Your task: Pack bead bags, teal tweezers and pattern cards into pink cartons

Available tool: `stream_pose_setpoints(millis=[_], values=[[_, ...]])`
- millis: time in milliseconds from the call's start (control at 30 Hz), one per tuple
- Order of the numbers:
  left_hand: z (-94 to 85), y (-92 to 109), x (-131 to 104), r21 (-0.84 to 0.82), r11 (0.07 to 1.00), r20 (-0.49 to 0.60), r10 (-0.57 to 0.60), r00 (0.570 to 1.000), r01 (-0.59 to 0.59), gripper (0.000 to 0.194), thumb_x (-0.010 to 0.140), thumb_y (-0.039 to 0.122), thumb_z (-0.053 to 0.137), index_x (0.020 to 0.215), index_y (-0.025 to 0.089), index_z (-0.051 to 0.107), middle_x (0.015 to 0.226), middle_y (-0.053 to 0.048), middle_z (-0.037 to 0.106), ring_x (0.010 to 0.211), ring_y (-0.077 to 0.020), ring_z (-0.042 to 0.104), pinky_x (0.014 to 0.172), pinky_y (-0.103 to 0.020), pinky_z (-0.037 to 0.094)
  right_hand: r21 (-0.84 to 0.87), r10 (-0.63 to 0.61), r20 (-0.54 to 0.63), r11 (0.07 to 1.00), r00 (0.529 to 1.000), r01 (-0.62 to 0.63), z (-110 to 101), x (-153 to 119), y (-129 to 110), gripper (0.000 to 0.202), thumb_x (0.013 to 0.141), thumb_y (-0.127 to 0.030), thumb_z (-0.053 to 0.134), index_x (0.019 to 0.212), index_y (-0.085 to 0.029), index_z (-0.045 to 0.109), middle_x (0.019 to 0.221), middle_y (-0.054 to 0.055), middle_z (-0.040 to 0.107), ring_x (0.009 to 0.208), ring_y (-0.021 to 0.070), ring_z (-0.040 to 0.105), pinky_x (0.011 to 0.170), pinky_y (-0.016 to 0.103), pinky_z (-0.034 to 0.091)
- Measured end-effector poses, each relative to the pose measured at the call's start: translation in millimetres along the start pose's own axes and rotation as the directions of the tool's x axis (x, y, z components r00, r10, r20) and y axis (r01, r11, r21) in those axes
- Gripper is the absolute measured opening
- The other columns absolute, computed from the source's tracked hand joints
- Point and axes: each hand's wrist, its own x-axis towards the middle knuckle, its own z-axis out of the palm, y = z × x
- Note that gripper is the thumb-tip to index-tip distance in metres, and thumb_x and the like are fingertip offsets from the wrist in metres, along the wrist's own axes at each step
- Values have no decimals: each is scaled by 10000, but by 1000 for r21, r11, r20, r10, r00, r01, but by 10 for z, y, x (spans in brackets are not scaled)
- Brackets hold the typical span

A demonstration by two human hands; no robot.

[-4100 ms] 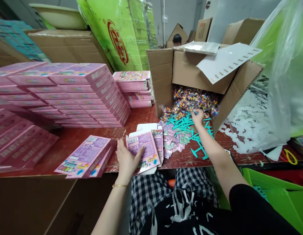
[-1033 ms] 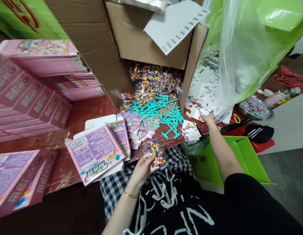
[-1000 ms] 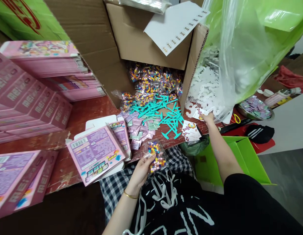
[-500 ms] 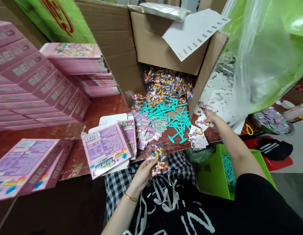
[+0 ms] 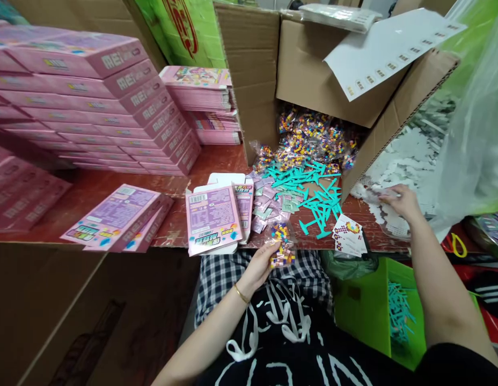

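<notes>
My left hand point(image 5: 262, 264) pinches a clear bag of coloured beads point(image 5: 283, 247) at the table's front edge. Over on the right, my right hand point(image 5: 401, 200) has its fingers together on a pale, see-through piece at the edge of a pile of white pieces point(image 5: 422, 155); its exact shape is blurred. Printed cards point(image 5: 349, 237) lie fanned between my hands. Behind the bag are small purple and green packets point(image 5: 265, 199) and a heap of teal plastic tools point(image 5: 322, 206). More bead bags point(image 5: 313, 136) spill from a cardboard box point(image 5: 321, 69).
Pink boxes point(image 5: 128, 99) are stacked high at the left. Opened pink boxes point(image 5: 212, 220) lie left of the packets. A green bin point(image 5: 365, 305) with teal tools stands below the table at the right. Clear plastic sheeting point(image 5: 470, 145) hangs at the far right.
The view has turned left. My right hand has moved off the printed cards to the white pile. My left hand still holds the bead bag.
</notes>
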Motion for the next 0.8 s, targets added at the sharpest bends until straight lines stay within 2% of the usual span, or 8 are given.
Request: stream_pose_setpoints(millis=[67, 133, 400, 467, 533, 633, 733, 800], values=[[-2, -24, 18, -15, 999, -27, 40, 999, -41, 293, 780, 301, 730, 1002, 112, 701, 937, -122, 758, 796, -224, 728, 673, -310, 602, 206, 155, -301, 974, 941, -95, -24, -39, -3, 285, 651, -347, 788, 833, -145, 704, 929, 139, 715, 881, 252, 667, 844, 378, 509], [-1, -39, 36, -23, 997, -41, 67, 997, -68, 272, 779, 281, 728, 992, 114, 703, 933, -117, 762, 786, -216, 731, 696, -310, 603, 458, 368, -433, 876, 823, -150, 41, -79, -35, 311, 676, -322, 773, 902, -123, 699, 981, 166, 719, 879, 234, 674, 842, 365, 519], [18, -33, 73, -23, 996, -141, 81, 987, -85, 220, 747, 233, 746, 933, 122, 712, 919, -97, 767, 798, -211, 730, 758, -325, 601, 870, 747, -257, 455, 613, -190, 366, -119, -211, 456, 756, -313, 706, 1119, -63, 592, 1163, 157, 675, 996, 211, 686, 826, 361, 590], [21, -47, 80, -35, 993, -164, 102, 981, -109, 240, 746, 265, 750, 931, 119, 711, 943, -102, 762, 848, -222, 727, 793, -334, 594, 884, 720, -283, 452, 634, -119, 332, -247, -374, 469, 785, -362, 689, 1152, -90, 582, 1190, 137, 663, 1047, 197, 669, 856, 341, 584], [29, -82, 95, -34, 989, -154, 140, 978, -146, 299, 756, 328, 742, 966, 119, 703, 984, -105, 753, 887, -236, 719, 806, -349, 590, 915, 638, -238, 399, 732, -51, 354, -539, -696, 489, 745, -378, 737, 1138, -120, 601, 1176, 106, 671, 1053, 185, 664, 880, 327, 576], [48, -160, 131, -13, 979, -101, 200, 974, -203, 466, 768, 395, 733, 1170, 182, 629, 1089, -79, 726, 942, -245, 705, 816, -382, 587, 918, 435, 150, 272, 888, -289, 561, -1261, -1443, 528, 612, -353, 841, 1065, -157, 652, 1051, 64, 717, 900, 201, 698, 825, 373, 596], [69, -231, 128, -18, 969, -72, 245, 967, -247, 584, 806, 512, 665, 1318, 267, 525, 1226, -58, 671, 1049, -245, 667, 871, -385, 569, 774, 226, 503, 312, 834, -551, 931, -2004, -2221, 438, 672, -397, 803, 1029, -183, 667, 997, 66, 727, 893, 252, 697, 845, 457, 578], [72, -251, 84, 3, 958, -72, 285, 956, -286, 615, 808, 601, 611, 1310, 255, 532, 1266, -68, 649, 1093, -249, 642, 898, -363, 553, 735, 200, 449, 472, 871, -487, 1186, -2325, -2579, 392, 698, -445, 771, 988, -205, 660, 1052, 83, 698, 993, 282, 658, 920, 501, 532]])
